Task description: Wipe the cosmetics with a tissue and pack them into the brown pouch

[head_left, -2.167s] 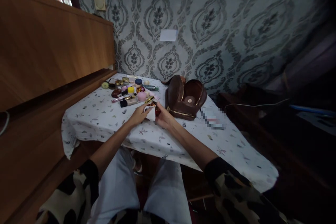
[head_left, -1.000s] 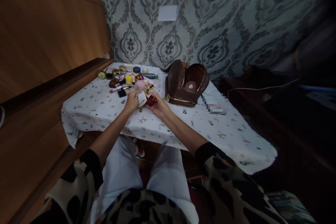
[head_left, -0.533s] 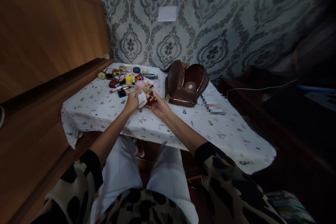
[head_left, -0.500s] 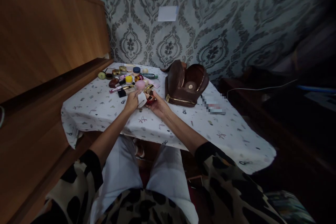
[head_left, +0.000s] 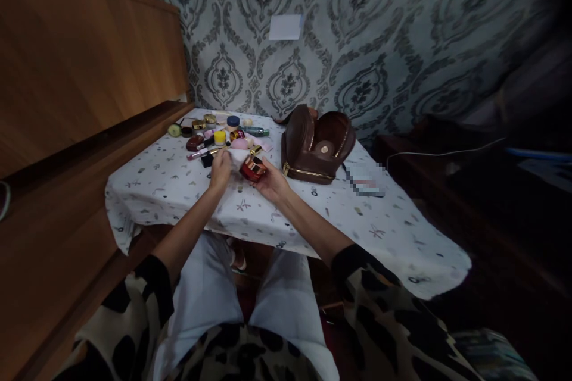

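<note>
My right hand (head_left: 273, 183) is closed around a red cosmetic jar (head_left: 252, 169) with a shiny gold band, held just above the table near its front. In my left hand (head_left: 220, 171) a white wipe (head_left: 238, 158) is pinched, its loose end close beside the jar. Behind the hands lie several cosmetics: a pink sponge (head_left: 240, 143), a yellow-lidded jar (head_left: 220, 137), a dark-blue-lidded jar (head_left: 233, 123) and a green tube (head_left: 255, 130). A black-capped bottle (head_left: 207, 161) lies partly hidden behind my left hand.
An open brown leather bag (head_left: 308, 161) stands right of the hands on the patterned white tablecloth (head_left: 187, 202). Farther right lies a blurred-out flat item (head_left: 367, 181). Wooden furniture (head_left: 93, 53) borders the table's left side; a patterned wall (head_left: 250, 71) rises behind.
My left hand and the wipe have drawn slightly left, away from the jar. The jar has turned in my right hand, and more of its red body shows.
</note>
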Tool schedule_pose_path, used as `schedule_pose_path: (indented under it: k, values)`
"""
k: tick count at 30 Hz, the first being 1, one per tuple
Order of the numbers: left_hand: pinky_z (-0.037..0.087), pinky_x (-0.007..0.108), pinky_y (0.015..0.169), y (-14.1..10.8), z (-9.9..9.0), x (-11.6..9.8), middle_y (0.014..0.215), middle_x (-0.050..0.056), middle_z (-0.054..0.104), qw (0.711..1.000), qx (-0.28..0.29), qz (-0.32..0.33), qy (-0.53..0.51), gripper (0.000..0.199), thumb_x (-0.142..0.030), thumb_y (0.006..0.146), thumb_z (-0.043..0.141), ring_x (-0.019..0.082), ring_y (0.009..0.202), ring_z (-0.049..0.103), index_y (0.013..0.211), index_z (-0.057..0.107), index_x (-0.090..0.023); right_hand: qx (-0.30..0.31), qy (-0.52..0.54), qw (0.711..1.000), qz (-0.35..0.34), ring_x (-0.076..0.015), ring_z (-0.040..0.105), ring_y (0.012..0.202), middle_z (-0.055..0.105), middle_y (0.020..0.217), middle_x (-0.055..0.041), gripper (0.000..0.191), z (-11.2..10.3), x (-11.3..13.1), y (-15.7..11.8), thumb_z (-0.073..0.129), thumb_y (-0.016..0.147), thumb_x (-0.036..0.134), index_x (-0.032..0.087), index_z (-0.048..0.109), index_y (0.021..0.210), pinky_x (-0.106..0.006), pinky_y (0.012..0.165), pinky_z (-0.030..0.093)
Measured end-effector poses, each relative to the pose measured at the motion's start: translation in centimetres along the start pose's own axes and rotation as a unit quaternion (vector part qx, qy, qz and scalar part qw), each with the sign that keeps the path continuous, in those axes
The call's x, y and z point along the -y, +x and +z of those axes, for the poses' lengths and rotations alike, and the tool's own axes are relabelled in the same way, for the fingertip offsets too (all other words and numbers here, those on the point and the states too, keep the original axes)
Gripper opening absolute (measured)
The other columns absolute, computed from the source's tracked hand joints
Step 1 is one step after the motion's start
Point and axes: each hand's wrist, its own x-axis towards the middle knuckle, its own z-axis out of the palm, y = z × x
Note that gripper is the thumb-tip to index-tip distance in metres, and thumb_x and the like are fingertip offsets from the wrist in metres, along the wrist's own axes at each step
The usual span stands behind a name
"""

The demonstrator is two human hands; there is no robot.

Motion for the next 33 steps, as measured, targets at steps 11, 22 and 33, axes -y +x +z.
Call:
schedule_pose_path:
  k: [11,22,33]
  values:
    - [0.044,0.032,0.098,-2.2,0.8,-3.1,0.118,0.007,0.065,0.975,0.2,0.09,0.033,0.05,-0.042,0.081,0.069,0.024,0.111,0.06,0.125,0.059,-0.019,-0.031,0.058,0.998,0.01,-0.0142,0.061,0.06,0.069,0.071,0.0015,0.027,-0.1,0.0,0.5,0.046,0.098,0.042,0.021,0.061,0.087,-0.025,0.053,0.05]
    - [0.041,0.03,0.084,-2.4,0.7,-3.5,0.09,0.005,0.061,0.959,0.075,0.185,0.203,0.018,-0.035,0.085,0.064,0.022,0.09,0.056,0.091,0.057,-0.019,0.036,0.017,0.998,-0.042,-0.0087,0.064,0.066,0.07,0.074,0.0053,0.012,0.2,-0.1,-0.4,0.074,0.079,0.017,0.021,0.064,0.082,-0.018,0.054,0.051]
    - [0.044,0.026,0.067,-2.2,0.7,-2.9,0.079,0.004,0.063,0.978,0.105,0.106,0.149,0.028,-0.042,0.091,0.052,0.018,0.071,0.057,0.095,0.064,-0.017,0.014,0.056,0.998,-0.006,-0.0107,0.063,0.063,0.071,0.076,0.0029,0.005,-0.1,0.6,-0.4,0.067,0.086,0.024,0.022,0.063,0.088,-0.019,0.049,0.053]
